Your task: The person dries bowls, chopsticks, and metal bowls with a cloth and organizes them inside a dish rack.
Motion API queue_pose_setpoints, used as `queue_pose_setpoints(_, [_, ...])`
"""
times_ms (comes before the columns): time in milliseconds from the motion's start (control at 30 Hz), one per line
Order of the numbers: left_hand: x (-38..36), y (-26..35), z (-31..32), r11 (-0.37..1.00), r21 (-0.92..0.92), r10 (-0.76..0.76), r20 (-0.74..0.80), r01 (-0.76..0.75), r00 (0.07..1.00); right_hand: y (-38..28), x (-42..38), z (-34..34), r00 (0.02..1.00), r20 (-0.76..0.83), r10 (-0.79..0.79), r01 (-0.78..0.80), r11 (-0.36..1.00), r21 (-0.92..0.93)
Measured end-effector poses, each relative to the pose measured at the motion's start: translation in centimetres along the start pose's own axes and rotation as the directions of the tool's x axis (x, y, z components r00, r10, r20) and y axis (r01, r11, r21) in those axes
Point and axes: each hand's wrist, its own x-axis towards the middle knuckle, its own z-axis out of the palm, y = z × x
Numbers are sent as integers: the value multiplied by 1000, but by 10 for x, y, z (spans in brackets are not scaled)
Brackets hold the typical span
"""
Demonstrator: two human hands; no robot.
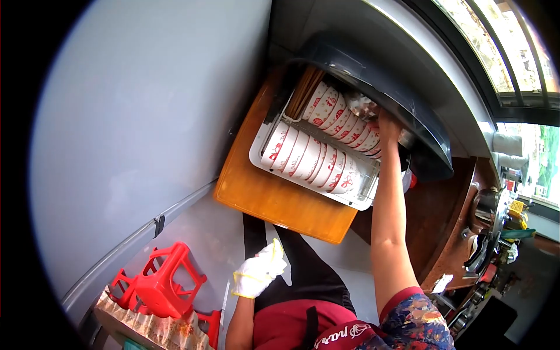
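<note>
My left hand (261,269), in a white glove with yellow edging, is held low in front of my dark trousers. Its fingers look curled together, and I cannot make out what is in them. My right hand (389,125) is bare and reaches under the raised dark lid (402,105) of a dish box, at the right end of the back row of bowls (341,119). Its fingers are hidden in shadow. A front row of white bowls (309,158) with red patterns stands on edge in the white rack (256,154). Wooden chopsticks (304,92) lie at the rack's left end.
An orange-brown wooden table (286,210) bears the dish box. Red plastic stools (169,286) stand at the lower left beside a pale wall (140,116). A brown cabinet (440,245) is on the right, with pots (485,207) and kitchenware beyond it, near the window.
</note>
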Motion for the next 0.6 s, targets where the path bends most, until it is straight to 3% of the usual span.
queue_pose_setpoints(67, [0, 6, -6, 998, -47, -34, 6, 34, 999, -16, 8, -18, 1000, -3, 15, -15, 983, -183])
queue_pose_setpoints(133, [0, 9, -11, 955, -242, -167, 34, 170, 985, -40, 16, -39, 999, -48, -23, 6, 946, -323])
queue_pose_setpoints(167, [-1, 0, -8, 922, -303, -233, 56, 239, 971, -45, 15, -46, 963, -147, -227, 152, 905, -396])
queue_pose_setpoints(200, [-2, -9, -7, 946, -252, -197, 48, 203, 979, -49, 13, -52, 877, -226, -424, 278, 832, -480])
queue_pose_setpoints(233, [-3, -16, -6, 966, -200, -160, 40, 165, 986, -52, 6, -57, 946, -137, -295, 183, 831, -526])
queue_pose_setpoints(267, [-6, -24, -8, 999, -30, -14, 23, 14, 1000, -57, -1, -61, 987, -44, -157, 102, 803, -588])
queue_pose_setpoints(300, [-7, -36, -6, 998, 16, 56, 28, -57, 998, -116, -3, -92, 994, -30, 102, -105, 919, -379])
queue_pose_setpoints(333, [-8, -48, -3, 990, 60, 126, 34, -128, 991, -148, -5, -106, 938, 42, 345, -335, 928, -161])
queue_pose_setpoints(367, [-9, -66, 7, 993, -23, 115, 40, -114, 993, -139, -14, -95, 982, 38, 183, -181, 982, -57])
queue_pose_setpoints(400, [-11, -73, 11, 992, -92, 86, 51, -81, 995, -156, -26, -96, 993, 66, 99, -94, 993, -75])
queue_pose_setpoints(467, [-11, -78, 14, 977, -213, 15, 79, 2, 997, -178, -40, -81, 991, 74, 114, -115, 993, 19])
queue_pose_setpoints(500, [-7, -75, 13, 849, -509, -87, 128, 140, 988, -187, -41, -74, 996, 67, 65, -69, 996, 56])
queue_pose_setpoints(533, [-3, -70, 12, 616, -746, -187, 176, 255, 966, -195, -40, -67, 998, 60, 16, -21, 995, 94])
queue_pose_setpoints(567, [-1, -64, 12, 22, -937, -276, 330, 350, 903, -201, -36, -58, 995, 104, 7, -19, 993, 114])
queue_pose_setpoints(600, [-1, -61, 12, -312, -892, -264, 413, 328, 871, -210, -30, -50, 989, 145, 33, -52, 990, 133])
